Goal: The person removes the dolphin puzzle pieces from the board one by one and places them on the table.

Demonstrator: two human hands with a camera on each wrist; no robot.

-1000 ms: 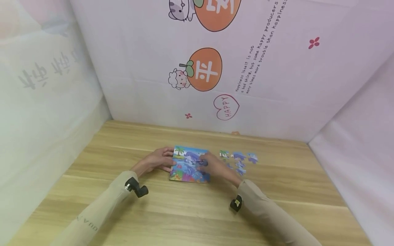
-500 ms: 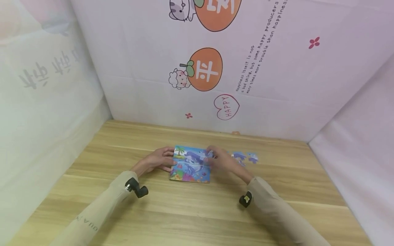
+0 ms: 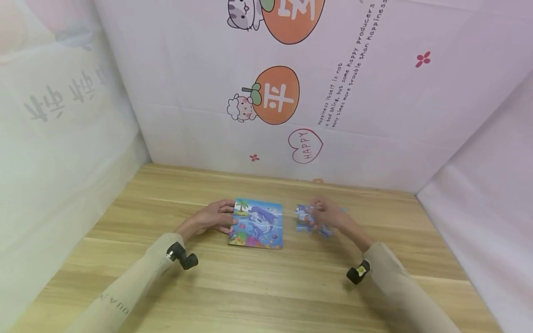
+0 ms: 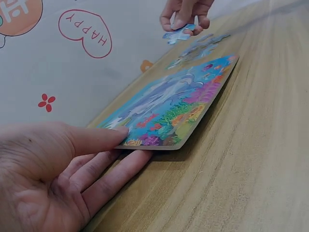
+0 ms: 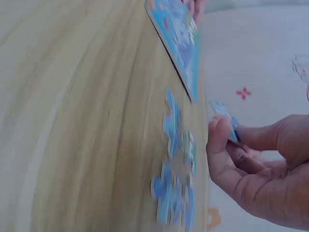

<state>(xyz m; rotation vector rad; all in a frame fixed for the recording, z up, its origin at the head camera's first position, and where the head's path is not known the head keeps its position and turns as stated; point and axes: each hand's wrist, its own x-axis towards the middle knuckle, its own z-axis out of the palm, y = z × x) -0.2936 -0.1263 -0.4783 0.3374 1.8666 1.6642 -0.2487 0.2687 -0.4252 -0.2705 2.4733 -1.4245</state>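
White printed cloth (image 3: pixel 187 106) hangs behind a wood-grain table (image 3: pixel 250 291). Writing on cloth: "HAPPY" inside a red heart (image 3: pixel 306 146), upper middle of head frame; right of it, slanted small print (image 3: pixel 339 95), "Happiness itself is not a bad thing, but some happy producers many times more trouble than happiness". White Chinese characters sit on the oranges (image 3: pixel 276 99). Lettering on left sleeve (image 3: pixel 135 286), lower left, too blurred to read.

Puzzle board (image 3: pixel 260 224), dolphin picture, centre of head frame. Left hand (image 3: pixel 209 217) pinches its left edge, thumb on top, fingers underneath. Right hand (image 3: pixel 333 216), right of centre, pinches a puzzle piece (image 4: pixel 177 35) between thumb and fingers, near the loose pieces (image 3: pixel 325 232). Those lie right of the board, apart from it, partly hidden by that hand. Dark wrist camera (image 3: pixel 182 255) on left cuff, another (image 3: pixel 358 272) on right.
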